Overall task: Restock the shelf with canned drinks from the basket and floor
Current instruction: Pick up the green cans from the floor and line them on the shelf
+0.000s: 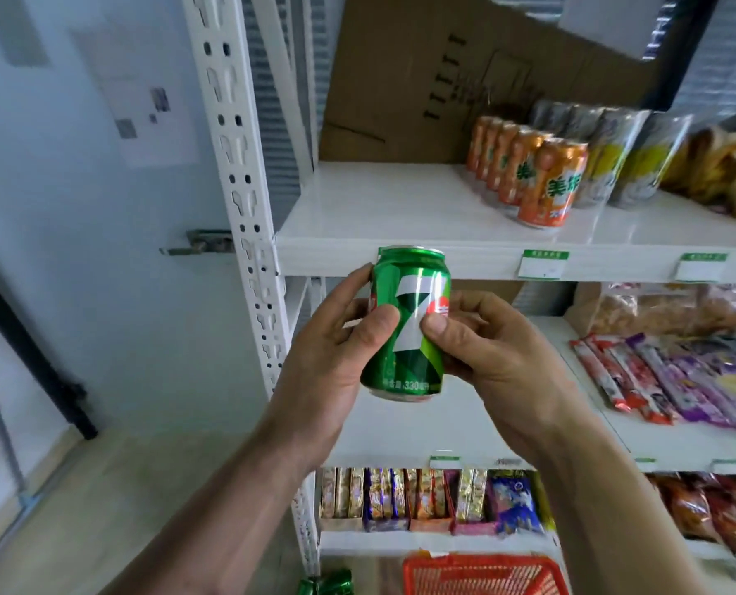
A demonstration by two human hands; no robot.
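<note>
I hold a green drink can (409, 324) upright in both hands, in front of the edge of the white upper shelf (383, 208). My left hand (336, 350) grips its left side, thumb across the front. My right hand (486, 341) grips its right side. A row of orange cans (529, 173) stands on that shelf, right of a bare stretch. The red basket (482, 575) sits at the bottom of the view. More green cans (325, 582) lie on the floor to its left.
A cardboard sheet (465, 75) leans at the back of the upper shelf. Silver-and-yellow cans (619, 161) and bagged snacks (718, 173) stand to the right of the orange cans. Lower shelves hold snack packets (666, 375) and boxes (422, 498). A white perforated upright (237, 165) frames the left side.
</note>
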